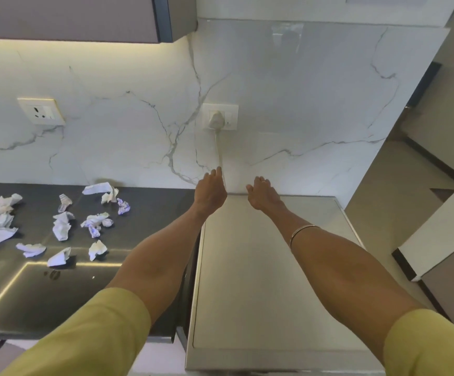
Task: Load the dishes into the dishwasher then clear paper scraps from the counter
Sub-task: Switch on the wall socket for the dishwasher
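White paper scraps (63,226), crumpled, lie on the dark tabletop (144,213). Left hand (210,192) and right hand (261,194) reach forward, fingers loose, holding nothing.

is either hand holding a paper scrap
No, the left hand and right hand hold nothing, and the scraps lie on the counter.
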A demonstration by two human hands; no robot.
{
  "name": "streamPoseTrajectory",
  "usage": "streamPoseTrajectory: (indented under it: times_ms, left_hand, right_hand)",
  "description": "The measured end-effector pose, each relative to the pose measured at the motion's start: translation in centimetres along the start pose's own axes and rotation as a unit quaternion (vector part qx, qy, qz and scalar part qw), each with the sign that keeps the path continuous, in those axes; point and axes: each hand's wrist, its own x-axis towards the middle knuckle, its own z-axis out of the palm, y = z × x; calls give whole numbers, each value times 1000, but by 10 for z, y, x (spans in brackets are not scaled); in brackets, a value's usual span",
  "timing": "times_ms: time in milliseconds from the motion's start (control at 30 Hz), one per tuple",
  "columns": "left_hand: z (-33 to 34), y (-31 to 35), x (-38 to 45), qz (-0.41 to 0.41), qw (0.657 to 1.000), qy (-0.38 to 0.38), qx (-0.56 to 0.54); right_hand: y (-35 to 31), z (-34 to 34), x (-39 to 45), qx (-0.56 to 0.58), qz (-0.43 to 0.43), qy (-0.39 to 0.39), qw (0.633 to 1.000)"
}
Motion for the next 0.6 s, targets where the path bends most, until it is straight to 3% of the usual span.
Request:
streamPoseTrajectory:
  times_ms: [600]
  left_hand:
    - [14, 30, 146, -16, 998, 14, 58]
  right_hand:
    - [28, -46, 125, 50, -56, 81, 994]
